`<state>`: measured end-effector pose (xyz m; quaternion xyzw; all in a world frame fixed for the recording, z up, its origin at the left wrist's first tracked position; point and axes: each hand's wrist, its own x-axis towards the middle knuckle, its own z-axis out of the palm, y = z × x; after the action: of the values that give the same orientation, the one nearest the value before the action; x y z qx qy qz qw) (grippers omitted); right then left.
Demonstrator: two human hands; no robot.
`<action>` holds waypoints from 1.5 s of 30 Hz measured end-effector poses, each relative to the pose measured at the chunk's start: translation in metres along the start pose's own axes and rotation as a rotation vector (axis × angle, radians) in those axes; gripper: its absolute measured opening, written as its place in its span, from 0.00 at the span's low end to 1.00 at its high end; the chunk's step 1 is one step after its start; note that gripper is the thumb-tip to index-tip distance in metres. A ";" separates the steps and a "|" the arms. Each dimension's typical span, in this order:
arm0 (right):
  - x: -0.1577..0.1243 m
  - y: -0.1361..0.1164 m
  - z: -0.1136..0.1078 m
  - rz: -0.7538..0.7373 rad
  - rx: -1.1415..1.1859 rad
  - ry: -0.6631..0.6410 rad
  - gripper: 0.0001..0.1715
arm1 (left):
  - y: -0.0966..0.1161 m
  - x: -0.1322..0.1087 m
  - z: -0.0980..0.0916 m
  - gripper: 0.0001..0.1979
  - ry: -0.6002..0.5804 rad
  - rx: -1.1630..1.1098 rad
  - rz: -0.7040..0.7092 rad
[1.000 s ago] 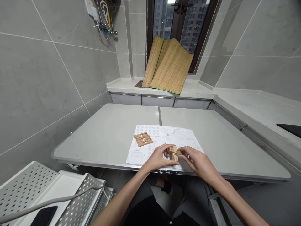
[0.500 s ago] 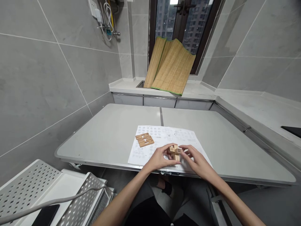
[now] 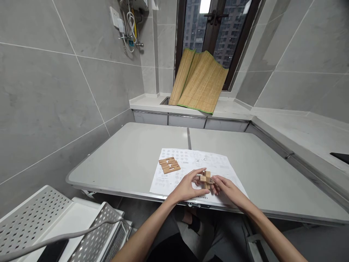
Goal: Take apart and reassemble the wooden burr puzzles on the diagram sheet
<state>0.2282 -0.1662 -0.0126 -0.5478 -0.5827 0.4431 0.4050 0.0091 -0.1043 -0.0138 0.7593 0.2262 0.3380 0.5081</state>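
Note:
A small wooden burr puzzle [image 3: 207,179] of crossed notched sticks is held just above a printed sheet. My left hand [image 3: 188,186] grips it from the left, thumb low and fingers at the top and behind. On its right side, my right hand [image 3: 225,187] pinches the end of a stick marked with a dark figure, thumb and forefinger together. Left of my hands, flat notched wooden pieces [image 3: 169,169] lie side by side on the printed sheet [image 3: 160,185], which carries rows of small diagrams.
The sheet lies on a pale folding table [image 3: 114,160] with a centre seam. A bamboo mat [image 3: 203,83] leans against the window behind. White perforated racks [image 3: 35,211] with a grey cable and a dark phone-like object [image 3: 53,251] stand at lower left.
My right hand's fingers have closed from a loose, spread grasp to a pinch on the stick end. The puzzle has turned slightly in my left hand. The view has tilted up a little.

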 end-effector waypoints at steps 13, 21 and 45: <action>0.070 0.035 -0.089 0.276 -0.309 0.539 0.34 | -0.009 0.000 0.002 0.21 0.073 0.009 -0.094; 0.084 0.044 -0.105 0.444 -0.574 0.683 0.28 | -0.008 0.001 0.003 0.14 0.067 0.020 -0.096; 0.012 0.029 -0.006 0.039 -0.200 0.456 0.33 | 0.004 0.005 0.003 0.09 0.070 0.250 -0.057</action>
<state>0.2414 -0.1535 -0.0384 -0.6822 -0.5065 0.2557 0.4612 0.0150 -0.1046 -0.0097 0.7977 0.3054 0.3189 0.4108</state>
